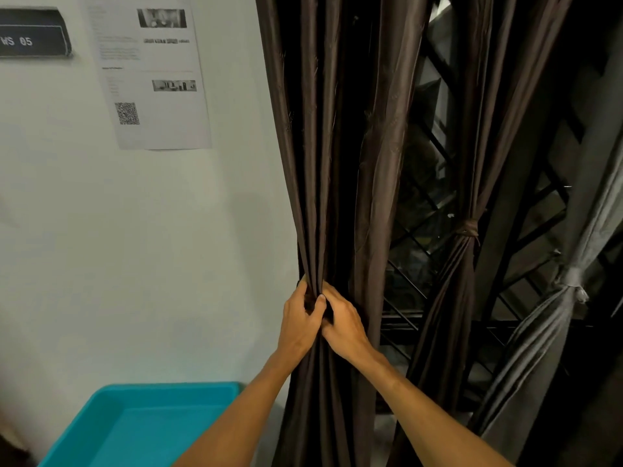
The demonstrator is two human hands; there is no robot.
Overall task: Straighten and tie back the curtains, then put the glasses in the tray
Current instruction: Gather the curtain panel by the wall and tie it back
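Hands: left hand [301, 320], right hand [341, 323] both clenched round gathered brown curtain [323, 163]; tray [141, 429] lower left.

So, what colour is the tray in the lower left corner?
The tray is plain turquoise blue, with no pattern; the head view, the only one, shows it clearly.

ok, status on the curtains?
Left hand and right hand both gripping the wall-side brown curtain, bunched, not yet tied. Middle brown curtain and grey curtain already tied. Teal tray below left; nothing blocking.
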